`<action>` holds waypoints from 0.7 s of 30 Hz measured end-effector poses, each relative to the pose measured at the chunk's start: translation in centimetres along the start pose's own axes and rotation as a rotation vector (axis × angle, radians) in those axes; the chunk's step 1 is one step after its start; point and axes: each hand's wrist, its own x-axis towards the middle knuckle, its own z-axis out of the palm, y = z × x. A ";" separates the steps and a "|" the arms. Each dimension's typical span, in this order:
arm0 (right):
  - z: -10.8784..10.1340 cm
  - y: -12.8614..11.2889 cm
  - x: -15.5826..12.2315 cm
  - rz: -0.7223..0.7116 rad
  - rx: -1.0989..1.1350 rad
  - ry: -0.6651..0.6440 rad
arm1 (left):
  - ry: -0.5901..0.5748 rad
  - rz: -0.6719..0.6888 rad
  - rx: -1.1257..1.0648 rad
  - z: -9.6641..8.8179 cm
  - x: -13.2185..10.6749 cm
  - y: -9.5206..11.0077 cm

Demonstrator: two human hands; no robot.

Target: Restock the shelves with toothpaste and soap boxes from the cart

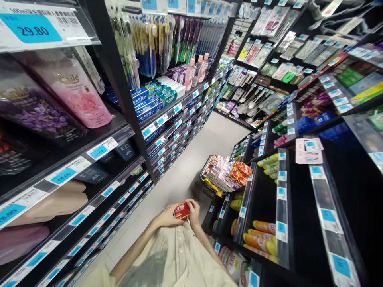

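In front of my chest, a small red soap box (pixel 181 211) with white lettering and a yellow band is held between both hands. My left hand (pixel 168 216) wraps its left side, fingers closed around it. At the other end, my right hand (pixel 194 210) grips the right edge with bent fingers. Ahead and to the right of my hands stands a dark basket (pixel 206 190) piled high with pink, white and red boxes (pixel 226 172).
Shelves with toothpaste boxes (pixel 148 104), toothbrushes (pixel 153 46) and pink pouches (pixel 85 93) line the left. On the right shelf lie orange-and-yellow tubes (pixel 261 238) and a pink card (pixel 309 150). A pale tiled floor (pixel 191 149) runs between them towards hanging goods at the back.
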 end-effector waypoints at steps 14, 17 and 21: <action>-0.1 -4.5 1.2 -0.019 0.209 0.084 | 0.232 0.096 -0.172 0.6 2.1 0.4; -0.1 -5.1 1.2 -0.051 0.205 0.089 | 0.220 0.121 -0.189 0.6 2.3 0.8; -0.3 -4.8 0.9 -0.052 0.185 0.124 | 0.197 0.143 -0.198 0.7 2.2 0.7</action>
